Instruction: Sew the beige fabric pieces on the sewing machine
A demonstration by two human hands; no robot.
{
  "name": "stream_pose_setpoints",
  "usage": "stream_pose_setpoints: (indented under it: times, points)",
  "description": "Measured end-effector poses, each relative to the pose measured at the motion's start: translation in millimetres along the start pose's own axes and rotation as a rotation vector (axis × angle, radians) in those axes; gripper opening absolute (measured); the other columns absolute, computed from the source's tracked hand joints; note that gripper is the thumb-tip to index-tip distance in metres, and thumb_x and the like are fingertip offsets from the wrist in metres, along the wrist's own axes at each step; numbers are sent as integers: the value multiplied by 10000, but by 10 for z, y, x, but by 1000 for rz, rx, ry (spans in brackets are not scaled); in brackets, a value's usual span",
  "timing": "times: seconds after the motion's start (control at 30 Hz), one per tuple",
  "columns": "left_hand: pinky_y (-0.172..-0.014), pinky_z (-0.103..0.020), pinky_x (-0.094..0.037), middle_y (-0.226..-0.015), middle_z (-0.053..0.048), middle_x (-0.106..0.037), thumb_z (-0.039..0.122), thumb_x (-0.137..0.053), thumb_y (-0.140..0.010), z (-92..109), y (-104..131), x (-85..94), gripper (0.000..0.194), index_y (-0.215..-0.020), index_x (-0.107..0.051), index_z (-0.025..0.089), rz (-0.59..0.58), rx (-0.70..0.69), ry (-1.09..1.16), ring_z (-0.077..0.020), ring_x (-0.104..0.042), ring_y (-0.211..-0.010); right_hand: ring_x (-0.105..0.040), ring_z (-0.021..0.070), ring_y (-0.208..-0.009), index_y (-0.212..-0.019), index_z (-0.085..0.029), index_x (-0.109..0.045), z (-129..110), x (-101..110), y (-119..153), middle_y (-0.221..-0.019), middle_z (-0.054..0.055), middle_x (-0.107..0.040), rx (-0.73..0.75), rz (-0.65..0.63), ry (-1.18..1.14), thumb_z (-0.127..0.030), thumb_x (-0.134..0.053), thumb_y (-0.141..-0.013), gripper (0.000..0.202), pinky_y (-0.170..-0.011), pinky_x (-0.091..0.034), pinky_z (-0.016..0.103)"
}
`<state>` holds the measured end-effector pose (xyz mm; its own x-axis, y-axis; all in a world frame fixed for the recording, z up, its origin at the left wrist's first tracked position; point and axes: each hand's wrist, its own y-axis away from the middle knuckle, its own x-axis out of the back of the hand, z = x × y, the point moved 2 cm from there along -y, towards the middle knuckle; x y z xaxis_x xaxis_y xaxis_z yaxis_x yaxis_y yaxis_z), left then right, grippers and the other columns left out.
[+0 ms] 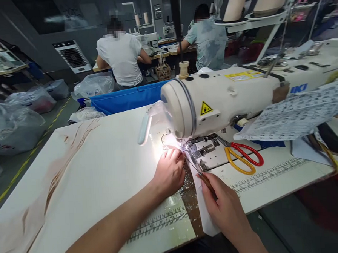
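Under the lit head of a white sewing machine [218, 97], my left hand [170, 170] lies with its fingers curled together at the needle area; what they hold is too small to make out. My right hand [225, 204] is closed around the brown handle of a thin pointed tool [207, 184], its tip reaching toward the presser foot. A white fabric strip [205, 215] runs down from the needle area, beneath the tool and beside my right hand.
Red-and-yellow-handled scissors [246, 158] lie right of the needle plate. Printed paper [295, 114] leans against the machine. Thin beige fabric [55, 181] stretches along the table's left side. Two people sit at machines beyond the blue cloth [128, 98]; plastic-covered bins [13, 129] stand left.
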<state>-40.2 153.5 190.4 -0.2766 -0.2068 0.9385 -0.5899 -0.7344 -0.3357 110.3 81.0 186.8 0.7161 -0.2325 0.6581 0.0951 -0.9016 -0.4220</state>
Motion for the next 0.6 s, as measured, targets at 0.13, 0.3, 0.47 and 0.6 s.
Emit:
stream_pose_setpoints:
  times: [0.13,0.3,0.47,0.6]
  points:
    - [-759,-402,-524,-998,-121,-587,142,-425,-817,13,2,24,231,-976,-592,130,-27,59,18,-237,-549,-880,-709,189,-827,-1037,-239,-599,-67,15,86,-931,44,-736,-47,47,-128,-271,-454,-927,185,-661,-564,251]
    - [-737,-395,-515,-931,-132,-586,226,-516,-853,75,-95,19,141,-893,-604,124,-162,74,-78,-272,-548,-902,-687,190,-788,-1054,-272,-579,-331,82,145,-924,37,-723,-19,34,-201,-242,-444,-924,190,-664,-553,268]
    - [-728,-371,-516,-944,-131,-613,96,-476,-844,17,-171,-16,141,-900,-597,143,-72,178,5,-277,-574,-937,-698,161,-818,-1146,-287,-504,-406,152,226,-894,-1,-699,176,-31,-212,-107,-415,-869,342,-675,-544,208]
    - [-705,-329,-526,-888,-85,-630,160,-483,-869,-149,-143,-14,123,-808,-588,176,70,219,181,-227,-608,-851,-691,141,-771,-1027,-262,-506,-240,243,273,-861,-6,-681,160,-57,-132,-56,-380,-806,327,-644,-531,187]
